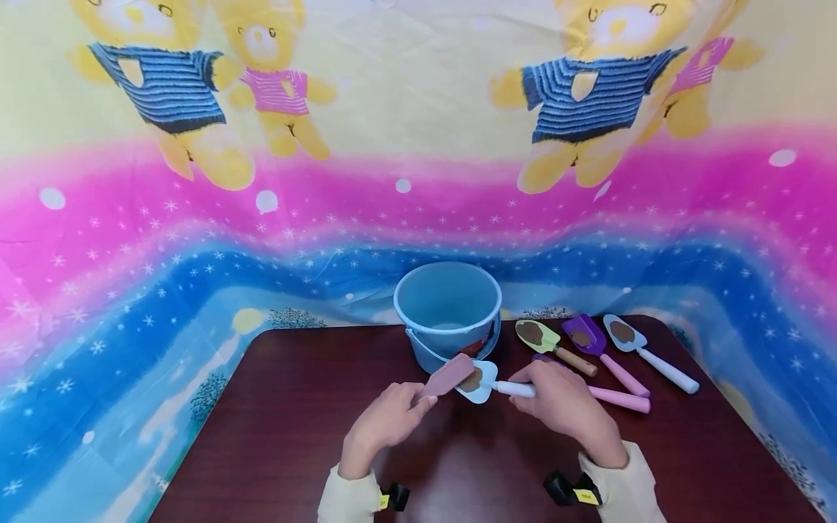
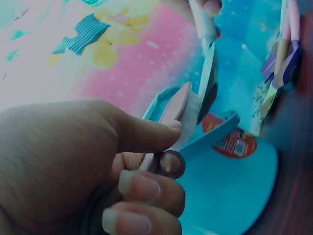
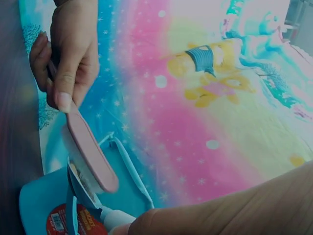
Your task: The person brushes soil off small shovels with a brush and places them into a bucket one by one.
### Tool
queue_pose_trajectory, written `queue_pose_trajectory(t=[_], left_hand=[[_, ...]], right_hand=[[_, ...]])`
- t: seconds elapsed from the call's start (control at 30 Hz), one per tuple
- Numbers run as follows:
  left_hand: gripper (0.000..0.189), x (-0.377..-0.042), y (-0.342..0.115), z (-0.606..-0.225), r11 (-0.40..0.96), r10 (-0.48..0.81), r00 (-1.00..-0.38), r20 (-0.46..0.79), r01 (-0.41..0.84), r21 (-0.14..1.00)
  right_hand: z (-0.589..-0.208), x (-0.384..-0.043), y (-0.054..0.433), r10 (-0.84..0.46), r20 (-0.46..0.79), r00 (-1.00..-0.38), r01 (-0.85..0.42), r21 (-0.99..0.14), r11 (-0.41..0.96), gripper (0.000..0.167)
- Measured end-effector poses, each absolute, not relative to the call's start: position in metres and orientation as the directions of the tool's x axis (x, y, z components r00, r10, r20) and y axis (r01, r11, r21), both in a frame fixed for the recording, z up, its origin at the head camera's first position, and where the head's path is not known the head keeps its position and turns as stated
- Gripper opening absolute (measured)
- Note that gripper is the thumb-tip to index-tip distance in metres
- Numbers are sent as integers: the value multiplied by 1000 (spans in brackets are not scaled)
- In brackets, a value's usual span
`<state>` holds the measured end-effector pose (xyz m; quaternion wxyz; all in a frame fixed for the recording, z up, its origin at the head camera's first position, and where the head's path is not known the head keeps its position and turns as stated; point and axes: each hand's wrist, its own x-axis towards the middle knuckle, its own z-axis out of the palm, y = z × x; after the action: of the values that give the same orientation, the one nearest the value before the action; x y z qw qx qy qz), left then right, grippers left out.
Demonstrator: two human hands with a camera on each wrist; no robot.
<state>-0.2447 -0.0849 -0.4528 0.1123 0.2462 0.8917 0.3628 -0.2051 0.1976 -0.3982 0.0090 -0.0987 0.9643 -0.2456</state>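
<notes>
My left hand (image 1: 386,418) grips a pink brush (image 1: 447,375) by its handle, thumb along its side. White bristles (image 2: 190,122) on the brush face the blade of a small light-blue shovel (image 1: 482,392). That shovel's white handle is held in my right hand (image 1: 565,399). Brown stuff like soil or sand lies on the blade, partly covered by the brush in the head view. Both tools are over the near rim of a blue bucket (image 1: 418,349), whose red label (image 2: 239,143) shows in the left wrist view.
Right of the bucket lie a green shovel (image 1: 548,338) with a wooden handle, a purple shovel (image 1: 585,336) and another light-blue shovel (image 1: 660,363), each with brown marks. A pink handle (image 1: 621,399) shows beyond my right hand. A bear-print cloth (image 1: 405,218) hangs behind the dark table (image 1: 275,436).
</notes>
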Motion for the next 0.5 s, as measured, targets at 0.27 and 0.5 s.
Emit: queue_pose_trajectory(t=[0.27, 0.5], left_hand=[[21, -247, -87, -452, 569, 537, -843, 24, 383, 728], [23, -244, -65, -457, 495, 598, -800, 40, 408, 768]], right_hand=[[-398, -207, 198, -182, 28, -983, -173, -476, 862, 7], [-398, -206, 196, -164, 61, -985, -173, -465, 868, 7]])
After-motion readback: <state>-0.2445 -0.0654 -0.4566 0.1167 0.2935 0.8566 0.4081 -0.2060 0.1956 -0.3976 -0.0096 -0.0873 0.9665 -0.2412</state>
